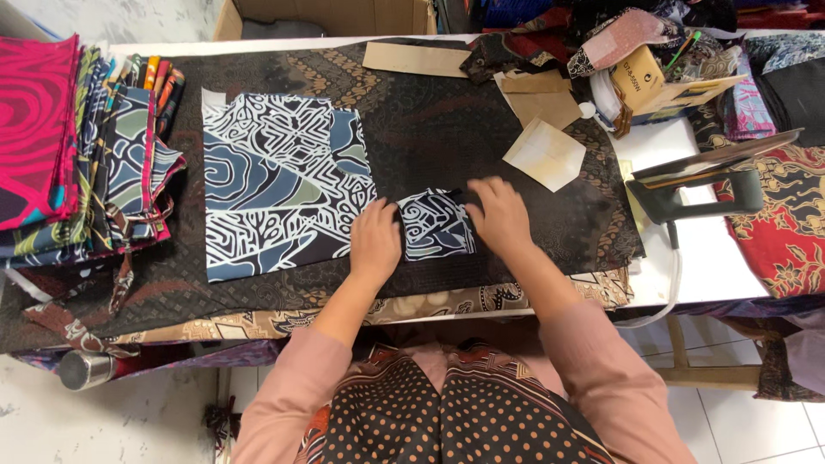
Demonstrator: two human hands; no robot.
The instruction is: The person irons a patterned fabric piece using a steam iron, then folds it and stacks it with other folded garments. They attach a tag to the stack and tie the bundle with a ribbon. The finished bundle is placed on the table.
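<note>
A small piece of blue, black and white patterned cloth (434, 225) lies on the dark brown patterned table cover (447, 129). My left hand (375, 239) presses flat on its left edge. At its right edge, my right hand (498, 213) rests with fingers spread on the upper corner. A larger panel of the same patterned cloth (275, 185) lies spread flat just left of my left hand.
A pile of folded colourful fabrics (77, 146) fills the table's left side. Tan paper pattern pieces (543, 153) lie at the back right. A dark iron (700, 185) rests on its stand at right, beside red patterned cloth (786, 232). A metal cup (84, 369) sits lower left.
</note>
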